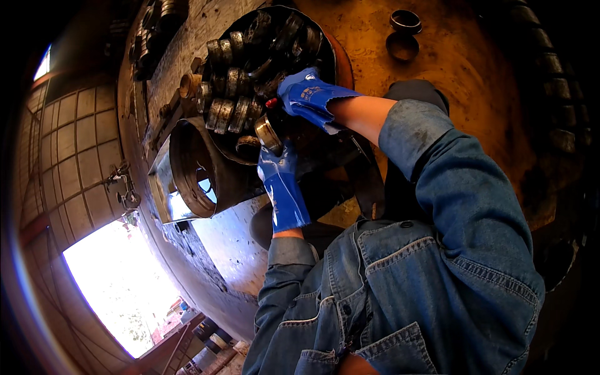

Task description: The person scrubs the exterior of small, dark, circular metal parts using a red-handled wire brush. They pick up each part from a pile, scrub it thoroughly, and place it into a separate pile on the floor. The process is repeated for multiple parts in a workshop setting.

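Note:
My left hand [284, 184], in a blue rubber glove, grips a shiny metal ring [267, 133] by its lower end, with the fingers closed. My right hand [312, 97], gloved alike, is closed just above and to the right of the ring. A small red-tipped thing [271, 102] sticks out from its fingers; its kind cannot be made out. Beyond both hands a round dark tub [340, 59] holds many oily metal rings [239, 81], some stacked side by side. Another ring [248, 149] lies just left of my left hand.
A hollow metal cylinder [181, 169] lies on its side left of the tub. Two loose rings [406, 22] rest on the rust-brown surface [462, 81] at the right. More rings [559, 106] line the dark right edge. A bright doorway [119, 281] shows at lower left.

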`<act>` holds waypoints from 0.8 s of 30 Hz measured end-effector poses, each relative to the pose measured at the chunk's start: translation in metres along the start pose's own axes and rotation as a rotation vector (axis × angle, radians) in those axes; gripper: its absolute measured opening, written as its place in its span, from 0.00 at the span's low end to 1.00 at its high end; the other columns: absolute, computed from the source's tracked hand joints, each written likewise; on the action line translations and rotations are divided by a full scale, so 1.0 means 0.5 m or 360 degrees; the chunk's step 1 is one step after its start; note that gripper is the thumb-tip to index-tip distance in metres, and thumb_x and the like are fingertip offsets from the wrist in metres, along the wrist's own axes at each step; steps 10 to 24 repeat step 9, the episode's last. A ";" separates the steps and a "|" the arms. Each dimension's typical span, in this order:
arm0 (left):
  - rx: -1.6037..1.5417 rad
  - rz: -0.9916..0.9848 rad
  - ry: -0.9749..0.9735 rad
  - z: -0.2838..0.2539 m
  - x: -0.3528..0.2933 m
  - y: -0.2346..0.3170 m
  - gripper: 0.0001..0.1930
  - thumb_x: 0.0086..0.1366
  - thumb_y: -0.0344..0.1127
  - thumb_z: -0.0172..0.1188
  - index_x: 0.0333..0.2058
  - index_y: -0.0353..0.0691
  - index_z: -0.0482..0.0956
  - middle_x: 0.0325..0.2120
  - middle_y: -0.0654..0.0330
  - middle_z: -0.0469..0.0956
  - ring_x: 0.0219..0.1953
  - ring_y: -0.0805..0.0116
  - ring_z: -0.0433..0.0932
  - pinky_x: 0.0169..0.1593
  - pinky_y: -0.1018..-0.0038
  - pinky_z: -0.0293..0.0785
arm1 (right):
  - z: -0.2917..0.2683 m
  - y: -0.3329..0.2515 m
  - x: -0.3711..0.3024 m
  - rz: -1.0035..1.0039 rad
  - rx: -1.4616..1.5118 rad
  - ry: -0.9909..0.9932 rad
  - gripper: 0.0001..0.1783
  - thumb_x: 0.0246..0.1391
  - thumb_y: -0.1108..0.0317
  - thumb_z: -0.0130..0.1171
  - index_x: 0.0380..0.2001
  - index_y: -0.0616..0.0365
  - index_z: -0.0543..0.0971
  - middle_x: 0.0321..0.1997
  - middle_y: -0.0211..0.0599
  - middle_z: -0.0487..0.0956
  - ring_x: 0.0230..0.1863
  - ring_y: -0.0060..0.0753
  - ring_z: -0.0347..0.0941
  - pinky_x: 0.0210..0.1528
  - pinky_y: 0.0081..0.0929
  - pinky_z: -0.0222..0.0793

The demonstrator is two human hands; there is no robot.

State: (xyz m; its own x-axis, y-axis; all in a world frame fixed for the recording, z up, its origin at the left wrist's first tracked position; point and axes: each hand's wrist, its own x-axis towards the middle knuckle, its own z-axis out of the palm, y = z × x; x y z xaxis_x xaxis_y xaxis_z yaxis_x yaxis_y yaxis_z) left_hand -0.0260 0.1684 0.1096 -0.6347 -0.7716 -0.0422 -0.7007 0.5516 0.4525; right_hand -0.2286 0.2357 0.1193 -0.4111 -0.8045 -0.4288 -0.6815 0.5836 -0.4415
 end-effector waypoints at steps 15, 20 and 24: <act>-0.0028 0.0013 -0.0016 0.011 0.014 -0.029 0.22 0.59 0.47 0.70 0.45 0.35 0.83 0.33 0.51 0.87 0.36 0.56 0.87 0.42 0.64 0.81 | -0.003 -0.001 -0.004 -0.0006 -0.0010 -0.0015 0.21 0.58 0.59 0.60 0.54 0.46 0.84 0.54 0.30 0.84 0.54 0.42 0.82 0.51 0.49 0.73; -0.0028 0.0013 -0.0016 0.011 0.014 -0.029 0.22 0.59 0.47 0.70 0.45 0.35 0.83 0.33 0.51 0.87 0.36 0.56 0.87 0.42 0.64 0.81 | -0.003 -0.001 -0.004 -0.0006 -0.0010 -0.0015 0.21 0.58 0.59 0.60 0.54 0.46 0.84 0.54 0.30 0.84 0.54 0.42 0.82 0.51 0.49 0.73; -0.0028 0.0013 -0.0016 0.011 0.014 -0.029 0.22 0.59 0.47 0.70 0.45 0.35 0.83 0.33 0.51 0.87 0.36 0.56 0.87 0.42 0.64 0.81 | -0.003 -0.001 -0.004 -0.0006 -0.0010 -0.0015 0.21 0.58 0.59 0.60 0.54 0.46 0.84 0.54 0.30 0.84 0.54 0.42 0.82 0.51 0.49 0.73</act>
